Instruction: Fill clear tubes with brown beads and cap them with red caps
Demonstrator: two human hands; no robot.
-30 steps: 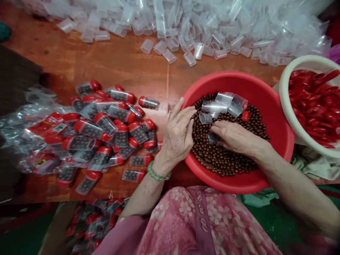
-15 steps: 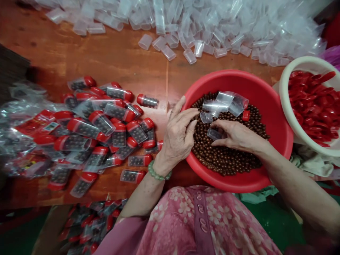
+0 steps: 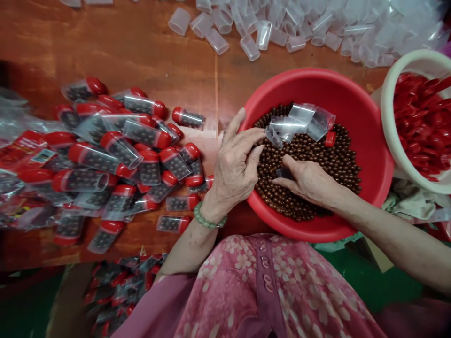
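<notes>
A red plastic basin (image 3: 369, 197) holds a layer of round brown beads (image 3: 338, 159). My right hand (image 3: 310, 180) presses down into the beads, shut on a clear plastic tube (image 3: 283, 173) that its fingers mostly hide. My left hand (image 3: 236, 162), with a green bead bracelet (image 3: 210, 217) at the wrist, rests by the basin's near rim. Its fingers are curled and slightly apart over the beads, and I see nothing in them. Nearest its fingertips, several empty clear tubes (image 3: 289, 126) lie on the beads. A small red cap (image 3: 330, 139) lies just beyond them.
Red-capped filled tubes (image 3: 148, 164) lie heaped on the reddish wooden table (image 3: 105, 47) to the left. Empty clear tubes (image 3: 282, 28) are piled at the back. A white basin (image 3: 389, 117) of red caps (image 3: 423, 122) stands at the right. Filled tubes (image 3: 120, 286) also lie below the table edge.
The whole view has shifted upward. My right hand has moved down and pressed its tube into the beads. The loose clear tubes have shifted slightly. My left hand has barely moved.
</notes>
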